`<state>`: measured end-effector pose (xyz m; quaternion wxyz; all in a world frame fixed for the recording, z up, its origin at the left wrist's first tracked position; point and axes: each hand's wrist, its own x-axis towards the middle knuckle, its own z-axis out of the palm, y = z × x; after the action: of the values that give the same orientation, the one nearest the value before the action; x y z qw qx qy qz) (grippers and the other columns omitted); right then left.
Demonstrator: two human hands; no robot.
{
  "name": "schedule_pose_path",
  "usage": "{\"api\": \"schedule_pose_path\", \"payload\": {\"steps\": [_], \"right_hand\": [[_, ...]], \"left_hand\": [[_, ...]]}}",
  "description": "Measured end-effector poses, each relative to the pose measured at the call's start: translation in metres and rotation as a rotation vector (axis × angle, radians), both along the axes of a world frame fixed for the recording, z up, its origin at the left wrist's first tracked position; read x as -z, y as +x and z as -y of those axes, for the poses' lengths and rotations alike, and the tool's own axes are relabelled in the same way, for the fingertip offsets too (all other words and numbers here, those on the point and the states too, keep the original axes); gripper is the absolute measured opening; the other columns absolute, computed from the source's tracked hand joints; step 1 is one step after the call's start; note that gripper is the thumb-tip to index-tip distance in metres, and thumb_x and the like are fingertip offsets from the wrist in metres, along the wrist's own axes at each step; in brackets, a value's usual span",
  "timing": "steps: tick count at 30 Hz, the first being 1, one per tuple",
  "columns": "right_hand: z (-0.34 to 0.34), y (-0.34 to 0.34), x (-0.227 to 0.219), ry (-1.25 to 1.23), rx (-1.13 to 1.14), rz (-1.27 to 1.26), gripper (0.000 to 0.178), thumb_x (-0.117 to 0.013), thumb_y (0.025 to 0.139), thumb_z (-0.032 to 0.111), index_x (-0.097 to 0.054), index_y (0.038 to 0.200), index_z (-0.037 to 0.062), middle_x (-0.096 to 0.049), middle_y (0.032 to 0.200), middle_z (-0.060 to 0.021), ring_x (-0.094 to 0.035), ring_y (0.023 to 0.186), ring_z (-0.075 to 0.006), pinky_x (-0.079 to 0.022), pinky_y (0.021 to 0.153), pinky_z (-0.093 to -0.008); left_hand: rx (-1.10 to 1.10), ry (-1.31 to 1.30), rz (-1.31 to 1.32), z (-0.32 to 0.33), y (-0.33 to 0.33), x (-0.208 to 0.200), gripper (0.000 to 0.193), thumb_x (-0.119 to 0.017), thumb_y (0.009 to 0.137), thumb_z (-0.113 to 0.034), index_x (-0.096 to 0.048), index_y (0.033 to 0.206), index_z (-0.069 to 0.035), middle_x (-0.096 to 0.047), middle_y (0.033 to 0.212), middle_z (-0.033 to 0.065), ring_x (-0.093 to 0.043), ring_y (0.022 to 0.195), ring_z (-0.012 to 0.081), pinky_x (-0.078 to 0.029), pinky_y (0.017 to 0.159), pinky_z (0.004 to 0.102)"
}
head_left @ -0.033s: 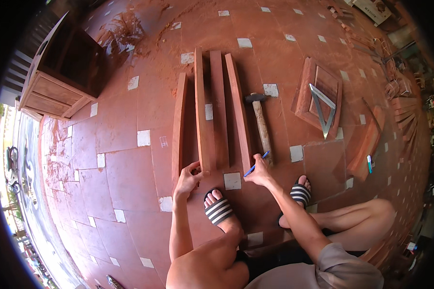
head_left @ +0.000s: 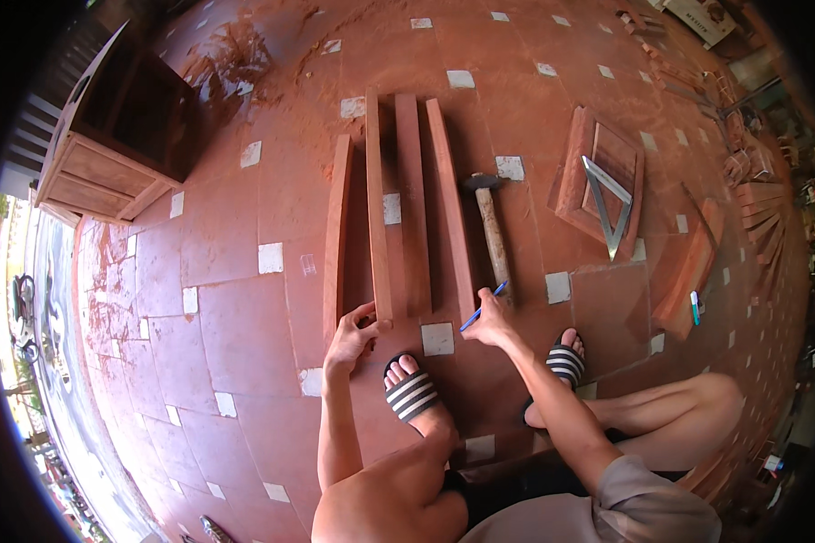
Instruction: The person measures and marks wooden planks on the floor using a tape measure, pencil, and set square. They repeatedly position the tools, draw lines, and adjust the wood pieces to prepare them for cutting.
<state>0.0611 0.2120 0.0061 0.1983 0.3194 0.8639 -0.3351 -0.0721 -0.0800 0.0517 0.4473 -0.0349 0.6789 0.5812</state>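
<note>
Four long reddish-brown wooden strips lie side by side on the floor, pointing away from me. At the near end of the second strip (head_left: 378, 208), my left hand (head_left: 353, 338) is closed with thumb and fingers on the wood. The leftmost strip (head_left: 337, 235) runs beside that hand, its near end partly hidden. A wider, darker strip (head_left: 413, 199) lies untouched in the middle. My right hand (head_left: 489, 324) holds a blue pen (head_left: 499, 290) and rests against the near end of the rightmost strip (head_left: 451, 204). A hammer (head_left: 491, 217) with a wooden handle lies just right of it.
Farther right are a framed wooden panel (head_left: 570, 190) with a metal set square (head_left: 611, 217) on it, and a wood block (head_left: 693, 271) with a teal-and-white marker (head_left: 695, 308). A wooden cabinet (head_left: 109, 181) stands far left. My sandalled feet are close to the strips.
The far end of the rightmost strip has shifted very slightly right, and my right hand with the pen along with it. My left hand stays at the second strip.
</note>
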Motion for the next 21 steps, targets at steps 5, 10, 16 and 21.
{"api": "schedule_pose_path", "payload": {"steps": [5, 10, 16, 21], "right_hand": [[-0.013, -0.017, -0.025, 0.048, -0.086, 0.011, 0.065, -0.094, 0.064, 0.024, -0.066, 0.117, 0.0002, -0.074, 0.108, -0.0241, -0.071, 0.105, -0.0428, -0.059, 0.091, -0.0498], [0.025, -0.035, -0.028, 0.207, 0.039, -0.556, 0.054, -0.090, 0.084, 0.020, -0.068, 0.130, 0.0024, -0.076, 0.112, -0.0207, -0.073, 0.104, -0.0413, -0.058, 0.092, -0.0499], [0.074, -0.099, 0.014, 0.097, 0.084, -0.667, 0.072, -0.089, 0.089, 0.028, -0.056, 0.145, -0.0028, -0.070, 0.125, -0.0270, -0.068, 0.117, -0.0425, -0.055, 0.101, -0.0490], [0.101, -0.151, -0.006, -0.539, 0.380, -0.472, 0.118, -0.088, 0.083, 0.069, -0.041, 0.155, -0.0113, -0.066, 0.127, -0.0222, -0.066, 0.117, -0.0295, -0.054, 0.102, -0.0430]], "left_hand": [[-0.059, 0.132, 0.050, 0.008, -0.010, -0.009, 0.048, -0.084, 0.092, -0.031, -0.071, 0.127, -0.003, -0.065, 0.084, -0.0024, -0.055, 0.061, 0.0051, -0.040, 0.049, 0.0221], [-0.127, 0.154, 0.088, 0.005, -0.009, -0.008, 0.043, -0.081, 0.097, -0.039, -0.071, 0.121, -0.004, -0.065, 0.084, -0.0011, -0.054, 0.058, 0.0062, -0.041, 0.049, 0.0219], [-0.122, 0.170, 0.114, -0.007, -0.010, -0.004, 0.041, -0.079, 0.100, -0.041, -0.070, 0.118, -0.005, -0.065, 0.084, -0.0002, -0.050, 0.055, 0.0062, -0.041, 0.049, 0.0222], [-0.153, 0.309, 0.247, 0.000, 0.009, 0.003, 0.041, -0.076, 0.102, -0.039, -0.070, 0.118, -0.002, -0.072, 0.090, 0.0048, -0.066, 0.071, 0.0126, -0.053, 0.065, 0.0266]]}}
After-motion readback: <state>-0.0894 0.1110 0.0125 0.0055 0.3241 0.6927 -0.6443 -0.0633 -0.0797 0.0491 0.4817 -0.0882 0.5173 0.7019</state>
